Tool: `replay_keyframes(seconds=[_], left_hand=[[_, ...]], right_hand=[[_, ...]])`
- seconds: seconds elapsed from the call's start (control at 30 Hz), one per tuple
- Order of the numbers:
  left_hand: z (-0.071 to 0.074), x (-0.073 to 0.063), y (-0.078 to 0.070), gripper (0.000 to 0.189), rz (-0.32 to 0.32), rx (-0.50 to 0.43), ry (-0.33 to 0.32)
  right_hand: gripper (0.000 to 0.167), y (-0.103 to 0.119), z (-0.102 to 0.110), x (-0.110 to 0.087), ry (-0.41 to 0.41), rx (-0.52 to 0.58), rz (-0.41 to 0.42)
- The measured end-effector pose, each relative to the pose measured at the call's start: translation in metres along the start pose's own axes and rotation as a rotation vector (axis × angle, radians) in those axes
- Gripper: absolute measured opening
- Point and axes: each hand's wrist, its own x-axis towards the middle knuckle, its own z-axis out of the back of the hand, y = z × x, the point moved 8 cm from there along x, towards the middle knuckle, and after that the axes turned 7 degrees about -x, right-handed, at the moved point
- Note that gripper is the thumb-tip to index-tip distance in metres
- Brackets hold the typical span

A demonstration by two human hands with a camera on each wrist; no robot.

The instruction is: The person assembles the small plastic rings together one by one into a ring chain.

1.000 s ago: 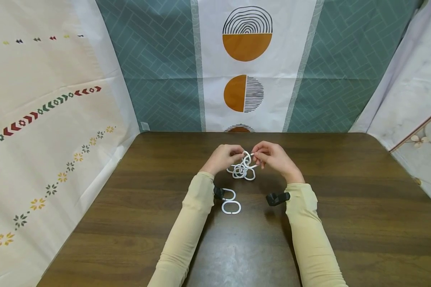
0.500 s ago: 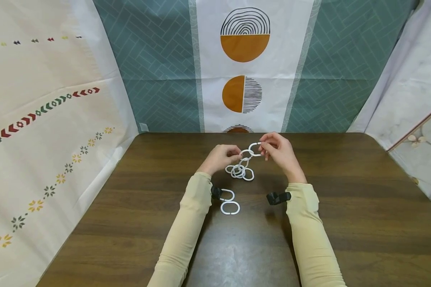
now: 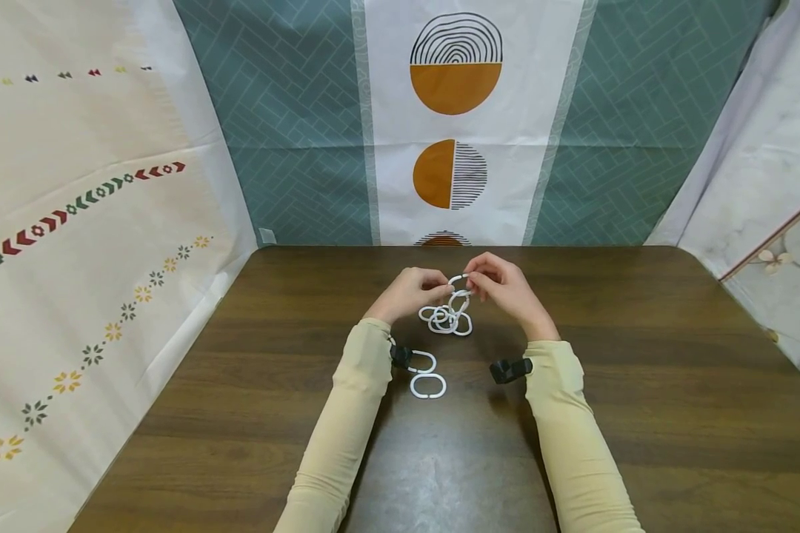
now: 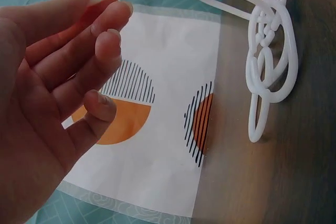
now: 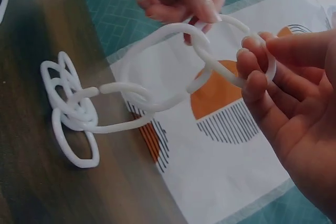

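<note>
chain of white rings, one end held in two hands

left hand: thumb and forefinger pinching the end ring, other fingers loosely bent; right hand: thumb and fingertips gripping the same ring, opposite side; chain: raised between the hands above the table, its lower part heaped on the wood; two further white rings, lower ring and upper ring, lying just beside each other, nearer the person, the upper partly hidden by a black wrist camera; patterned cloth: hung behind the table.
</note>
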Motion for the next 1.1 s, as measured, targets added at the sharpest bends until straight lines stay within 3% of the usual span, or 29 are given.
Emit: replay_keyframes(seconds=[0.17, 0.43, 0.57, 0.67, 0.93, 1.1], left_hand=[[0.006, -0.002, -0.003, 0.02, -0.025, 0.031, -0.046], [0.018, -0.005, -0.005, 0.021, -0.044, 0.038, -0.142], [0.021, -0.006, -0.004, 0.022, -0.046, 0.047, -0.168], [0.025, -0.007, -0.003, 0.019, -0.045, 0.06, -0.194], [0.032, -0.01, 0.002, 0.015, -0.032, 0.023, -0.231], [0.033, -0.01, 0.002, 0.014, -0.038, 0.013, -0.239]], right_hand=[[0.016, -0.002, -0.001, 0.002, -0.045, -0.059, -0.034], [0.018, 0.011, 0.003, 0.005, -0.221, -0.217, -0.017], [0.016, 0.025, -0.002, 0.002, -0.216, -0.232, 0.034], [0.014, 0.031, -0.014, 0.001, -0.097, -0.254, 0.073], [0.01, 0.038, -0.055, -0.008, 0.371, -0.343, 0.133], [0.008, 0.035, -0.077, -0.013, 0.531, -0.4, 0.182]])
